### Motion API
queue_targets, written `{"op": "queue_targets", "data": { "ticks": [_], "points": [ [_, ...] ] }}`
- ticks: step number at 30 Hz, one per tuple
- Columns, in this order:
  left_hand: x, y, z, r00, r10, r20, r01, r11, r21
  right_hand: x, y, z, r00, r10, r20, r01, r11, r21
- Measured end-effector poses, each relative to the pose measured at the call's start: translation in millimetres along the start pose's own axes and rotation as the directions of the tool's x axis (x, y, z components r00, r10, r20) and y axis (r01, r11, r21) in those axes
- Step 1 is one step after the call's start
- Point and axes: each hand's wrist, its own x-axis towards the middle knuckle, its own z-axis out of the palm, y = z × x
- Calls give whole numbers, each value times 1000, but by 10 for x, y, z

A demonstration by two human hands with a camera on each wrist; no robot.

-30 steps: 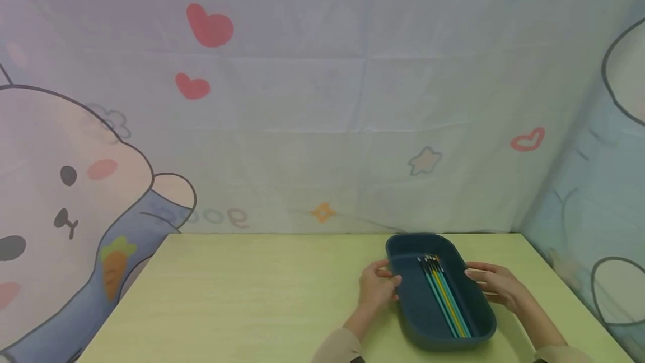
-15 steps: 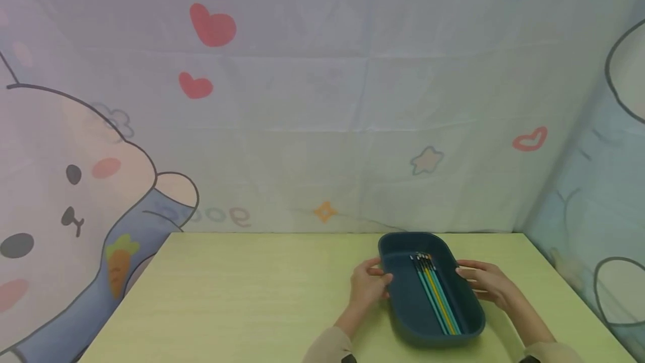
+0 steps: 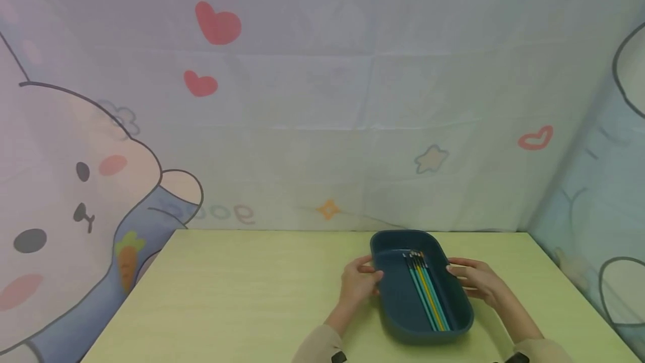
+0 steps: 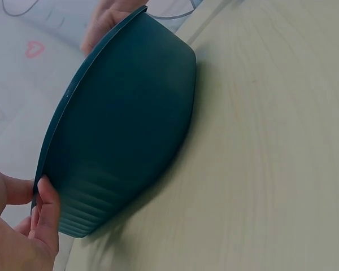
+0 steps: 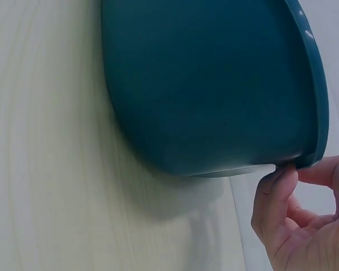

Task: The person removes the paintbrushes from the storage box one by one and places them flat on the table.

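A dark teal, round-cornered tray stands at the right of the head view, angled slightly. Several slim sticks that look like paintbrushes, with teal and yellow handles, lie lengthwise inside it. My left hand grips the rim on the left side, thumb on top. In the left wrist view that hand's fingers pinch the edge of the tray wall. On the opposite side my right hand holds the other rim. The right wrist view shows its fingers and thumb pinching the rim. Whether the tray touches the tabletop I cannot tell.
A pale yellow-green wood-grain table stretches to the left of the tray. Behind it hangs a printed cloth backdrop with hearts and a bear, reaching the table's back edge. Another printed cloth stands along the right side.
Both hands have carried or slid the tray leftward across the table, the brush-like sticks moving with it. Their hold on the rims looks the same. The head view has shifted a little.
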Motion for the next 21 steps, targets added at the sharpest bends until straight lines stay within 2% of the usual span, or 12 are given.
{"op": "queue_targets", "data": {
  "ticks": [9,21],
  "points": [
    [29,-6,-93,1000,10,1,-10,1000,-3,-18,-56,98,1000,-11,0,11,1000,-14],
    [34,-22,-118,1000,-14,-6,14,1000,-18,-12,-49,123,1000,-9,16,9,1000,8]
  ]
}}
